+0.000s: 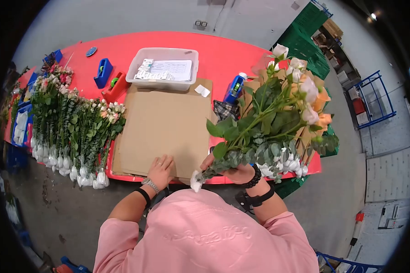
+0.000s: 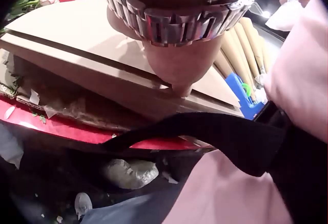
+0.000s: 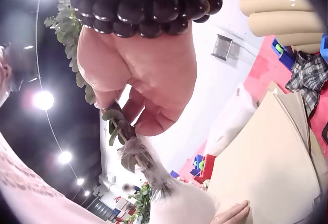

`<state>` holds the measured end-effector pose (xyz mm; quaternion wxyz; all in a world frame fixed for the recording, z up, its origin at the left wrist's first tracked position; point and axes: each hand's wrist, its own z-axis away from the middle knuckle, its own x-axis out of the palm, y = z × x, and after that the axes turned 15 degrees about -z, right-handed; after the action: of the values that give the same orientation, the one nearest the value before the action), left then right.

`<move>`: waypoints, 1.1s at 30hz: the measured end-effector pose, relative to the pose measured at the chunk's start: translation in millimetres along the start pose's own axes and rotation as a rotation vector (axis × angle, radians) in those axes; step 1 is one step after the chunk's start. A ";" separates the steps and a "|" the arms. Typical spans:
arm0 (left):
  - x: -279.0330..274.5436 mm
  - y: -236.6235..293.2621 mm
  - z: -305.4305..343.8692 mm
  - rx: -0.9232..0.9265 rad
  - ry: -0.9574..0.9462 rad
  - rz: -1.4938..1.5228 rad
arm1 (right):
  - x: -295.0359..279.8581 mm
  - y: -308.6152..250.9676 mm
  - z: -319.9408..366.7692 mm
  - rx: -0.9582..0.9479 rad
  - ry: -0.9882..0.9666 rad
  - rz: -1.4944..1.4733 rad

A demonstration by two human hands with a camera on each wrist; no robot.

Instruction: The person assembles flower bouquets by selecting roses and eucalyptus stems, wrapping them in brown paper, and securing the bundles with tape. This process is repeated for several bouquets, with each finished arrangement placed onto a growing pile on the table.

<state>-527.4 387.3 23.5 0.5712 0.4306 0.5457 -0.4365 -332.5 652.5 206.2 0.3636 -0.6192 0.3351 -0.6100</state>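
My right hand (image 1: 239, 174) grips a bouquet (image 1: 259, 119) of pale pink and peach roses with eucalyptus by its lower stems. The flower heads lean toward the far right. In the right wrist view the fingers curl round the stems, just above a white plastic-wrapped stem end (image 3: 180, 203). My left hand (image 1: 161, 170) lies on the near edge of a stack of brown paper sheets (image 1: 168, 123), fingers extended over the top sheet. In the left wrist view a metal watch (image 2: 174, 26) covers much of that hand, and its thumb reaches the sheet edge.
Rows of bunched flowers (image 1: 73, 123) with white-wrapped ends lie on the red table (image 1: 228, 50) at left. A clear plastic bin (image 1: 164, 84) with papers stands behind the sheets. Red (image 1: 115, 87) and blue tape dispensers (image 1: 103, 73) sit beside it. Brown-wrapped bouquets (image 1: 305, 141) are at right.
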 end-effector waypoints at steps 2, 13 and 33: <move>1.0 -5.4 1.7 0.039 0.145 -0.019 | 10.5 4.2 -6.7 0.038 0.102 0.128; 10.1 -15.9 -8.8 -0.001 0.397 0.149 | 28.4 -10.2 -33.9 -0.102 0.116 0.658; -38.6 -29.4 -2.0 -0.110 0.447 0.074 | -55.0 123.9 -120.3 0.609 -0.129 1.384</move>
<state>-557.3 383.1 61.5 0.4745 0.5045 0.6653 -0.2788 -450.9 631.4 70.6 0.8372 -0.1746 0.4419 -0.2708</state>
